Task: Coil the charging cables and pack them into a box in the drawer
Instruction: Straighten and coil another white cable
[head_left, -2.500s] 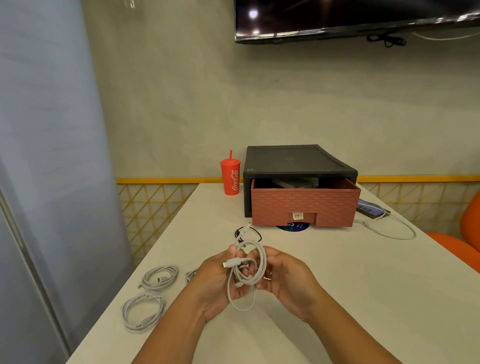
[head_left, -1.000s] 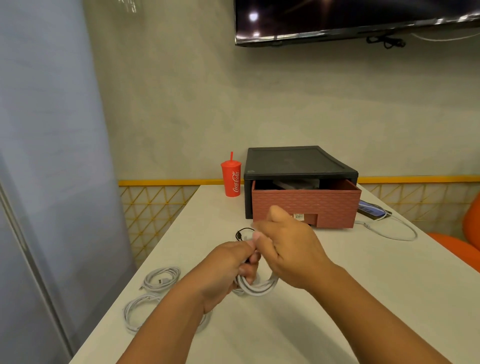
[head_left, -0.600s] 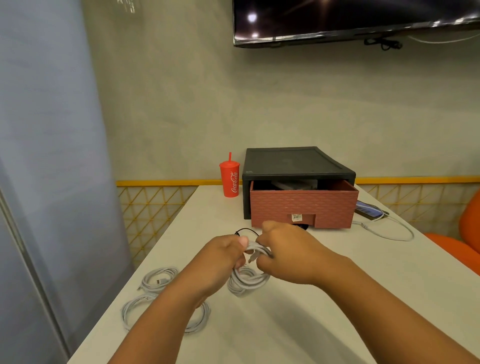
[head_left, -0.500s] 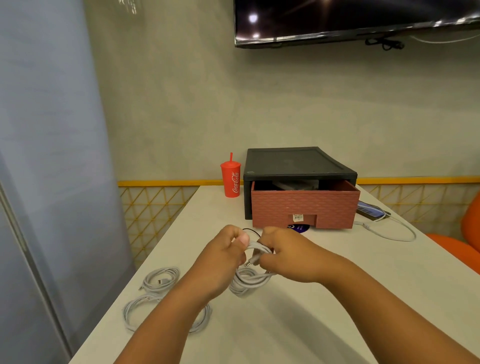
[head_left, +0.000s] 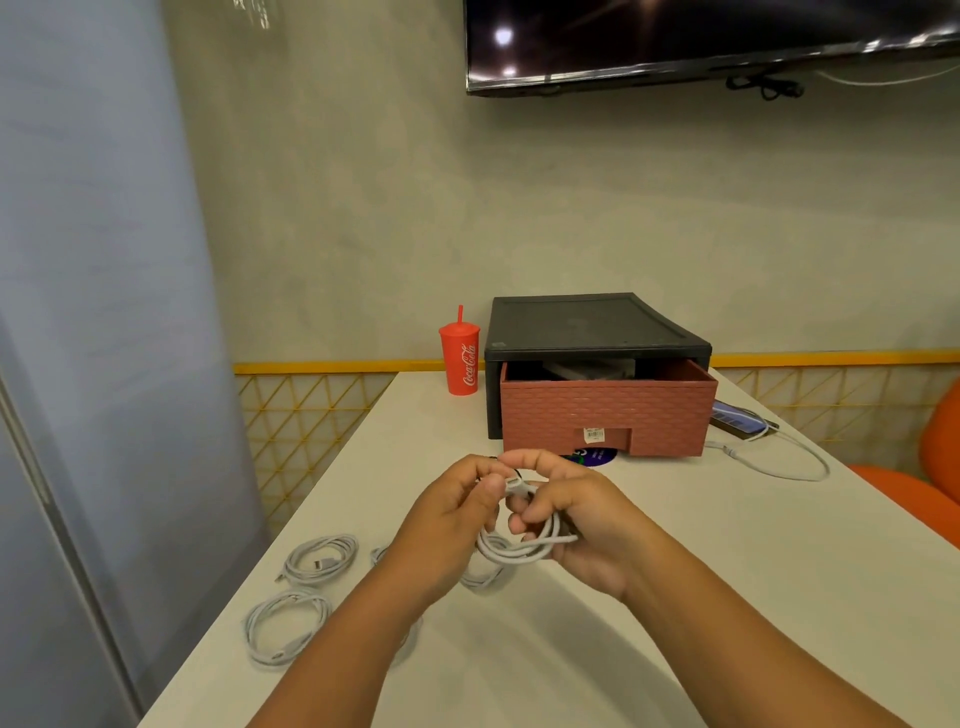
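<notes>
Raised since the earlier frame, the plug end is pinched by the left hand (head_left: 457, 514), while the thin white coiled charging cable (head_left: 519, 551) is gripped by the right hand (head_left: 587, 525), fingers curled, above the white table (head_left: 753, 530). Loops should be kept clamped while the tail is wrapped tight.

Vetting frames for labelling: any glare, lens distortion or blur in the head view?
Head view: light spots glare on the wall screen; wide-angle bending curves the top edge of the black drawer unit; the left hand, right hand and the white cable they grip are slightly soft but readable; a soft shadow lies under the hands on the table.
</notes>
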